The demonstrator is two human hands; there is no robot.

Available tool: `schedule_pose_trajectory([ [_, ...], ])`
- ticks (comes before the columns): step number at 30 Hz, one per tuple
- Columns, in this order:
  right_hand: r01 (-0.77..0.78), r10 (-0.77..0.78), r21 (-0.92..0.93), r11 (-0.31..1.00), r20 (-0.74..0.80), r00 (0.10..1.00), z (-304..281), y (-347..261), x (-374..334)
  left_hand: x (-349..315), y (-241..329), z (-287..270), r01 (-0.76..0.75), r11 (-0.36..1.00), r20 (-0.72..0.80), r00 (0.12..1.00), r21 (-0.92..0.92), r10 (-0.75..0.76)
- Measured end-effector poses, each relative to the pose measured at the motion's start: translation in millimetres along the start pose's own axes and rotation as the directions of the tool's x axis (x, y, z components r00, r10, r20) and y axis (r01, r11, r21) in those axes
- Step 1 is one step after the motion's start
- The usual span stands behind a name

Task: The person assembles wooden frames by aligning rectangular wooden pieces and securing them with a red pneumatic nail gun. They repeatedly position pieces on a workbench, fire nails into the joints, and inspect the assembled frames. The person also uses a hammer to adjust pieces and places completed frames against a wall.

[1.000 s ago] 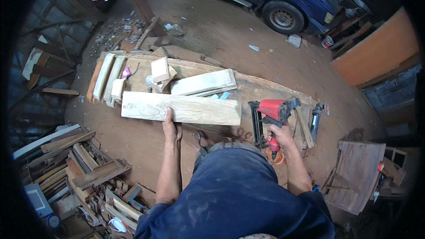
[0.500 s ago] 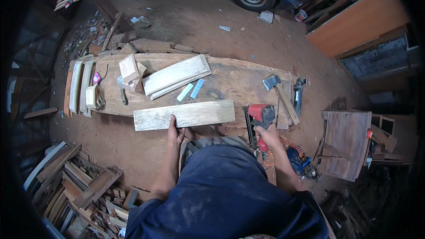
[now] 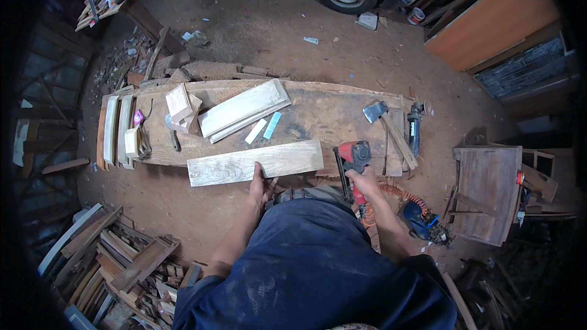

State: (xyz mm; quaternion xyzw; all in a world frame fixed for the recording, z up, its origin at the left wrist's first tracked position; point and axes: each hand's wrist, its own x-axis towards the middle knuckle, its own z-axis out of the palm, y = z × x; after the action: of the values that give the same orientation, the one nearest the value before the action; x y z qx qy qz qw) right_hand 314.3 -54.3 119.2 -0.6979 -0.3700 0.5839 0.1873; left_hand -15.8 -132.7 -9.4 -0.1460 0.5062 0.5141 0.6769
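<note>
Item, in my head view: one left hand [image 3: 261,190], thumb laid over the near edge of a pale board [image 3: 255,162], the other fingers passing beneath and partly hidden, so I list it as gripping. Item: said board, held slightly tilted in front of my body, overlapping the near edge of the plank worktop [image 3: 342,107]; whether it touches that edge I cannot tell. Item: one right hand [image 3: 365,182], closed around the handle of a red-and-black nail gun [image 3: 354,151], just beside the board's right end; trigger finger not clear to me. Item: an orange coiled hose [image 3: 400,192], trailing near the gun's lower end. Items on the worktop: stacked pale boards [image 3: 244,110], a blue strip [image 3: 273,125], a hatchet [image 3: 399,140], a grinder [image 3: 414,128]. Hazards, as I judge them: the board could tip or twist, being pinched at one edge only by a single hand; a squeezed trigger could fire a nail toward the left hand or my lap, the tool being so close to both; the hose could snag and drag the gun aside; the hatchet could be knocked off by a wide swing of the right arm.
</note>
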Motion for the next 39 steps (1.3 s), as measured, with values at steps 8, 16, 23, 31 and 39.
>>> schedule_pose_trajectory([
  [8, 0.117, -0.106, -0.161, 0.980, 0.071, 0.992, 2, -13, -7, 25, -18, -16, -0.121, 0.992, 0.089, 0.989, -0.019, 0.122],
  [16, 0.036, -0.017, -0.309, 0.950, 0.064, 0.998, 15, -18, -3, 13, -27, -14, -0.145, 0.989, 0.056, 0.988, -0.026, 0.146],
  [23, 0.086, -0.059, -0.379, 0.921, 0.082, 0.995, 35, -45, -3, -4, -15, -2, -0.145, 0.989, 0.024, 0.989, -0.003, 0.145],
  [31, 0.122, -0.121, -0.505, 0.854, 0.036, 0.992, 44, -45, 6, -15, -7, 11, -0.157, 0.987, 0.000, 0.988, -0.029, 0.157],
  [39, 0.145, -0.153, -0.516, 0.845, 0.026, 0.988, 50, -55, 2, -14, -7, 6, -0.160, 0.987, 0.004, 0.987, -0.024, 0.160],
])
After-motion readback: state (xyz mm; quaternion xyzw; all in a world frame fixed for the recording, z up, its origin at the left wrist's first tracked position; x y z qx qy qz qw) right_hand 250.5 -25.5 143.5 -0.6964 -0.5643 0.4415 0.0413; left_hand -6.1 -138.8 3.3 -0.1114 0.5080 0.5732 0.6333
